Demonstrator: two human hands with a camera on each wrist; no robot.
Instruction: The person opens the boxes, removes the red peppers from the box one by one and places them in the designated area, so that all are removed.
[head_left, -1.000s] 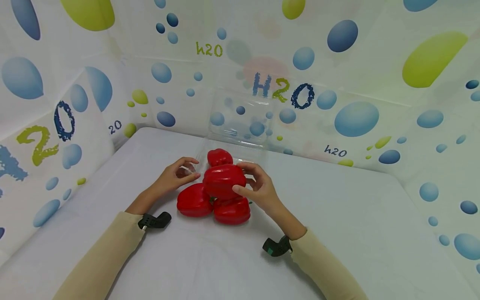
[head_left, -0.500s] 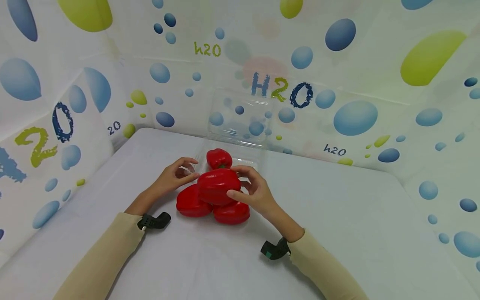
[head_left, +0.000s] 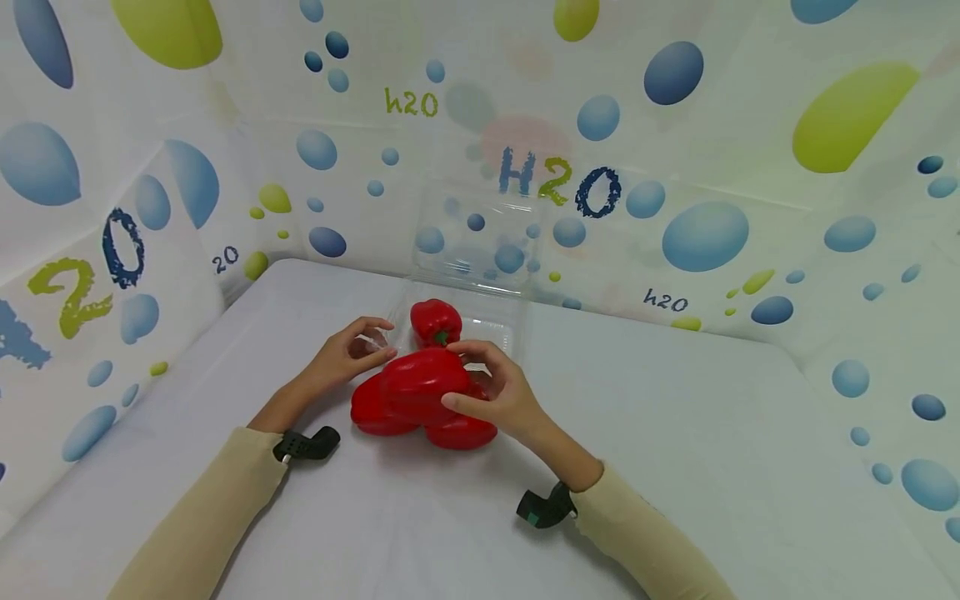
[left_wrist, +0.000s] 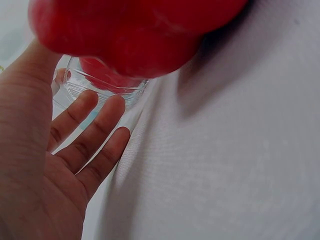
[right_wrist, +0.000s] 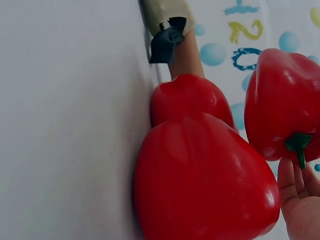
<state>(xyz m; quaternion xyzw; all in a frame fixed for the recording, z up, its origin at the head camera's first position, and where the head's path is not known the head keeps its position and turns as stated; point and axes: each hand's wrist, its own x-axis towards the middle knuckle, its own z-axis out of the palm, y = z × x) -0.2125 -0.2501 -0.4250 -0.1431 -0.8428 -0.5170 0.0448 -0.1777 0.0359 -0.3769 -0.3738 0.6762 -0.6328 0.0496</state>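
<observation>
My right hand (head_left: 498, 396) grips a red bell pepper (head_left: 422, 383) with thumb and fingertips, above two other bell peppers. Of these, the left bell pepper (head_left: 367, 410) and the right bell pepper (head_left: 463, 433) lie on the table, partly covered by the held one. In the right wrist view the green stem of the held bell pepper (right_wrist: 287, 105) points down. A fourth red bell pepper (head_left: 435, 323) sits in a clear plastic container (head_left: 501, 327). My left hand (head_left: 348, 354) is at the container's left side, its fingers (left_wrist: 110, 112) loosely extended by the transparent wall.
The container's raised clear lid (head_left: 476, 237) stands against the patterned backdrop (head_left: 690, 167) behind the white table (head_left: 645, 400). Dark wrist cameras stick out from the left wrist (head_left: 307, 443) and the right wrist (head_left: 546, 507).
My right hand has moved left and toward me with its bell pepper, tilting it so it covers more of the left pepper. The container pepper's stem is now in sight. My left hand stays in place.
</observation>
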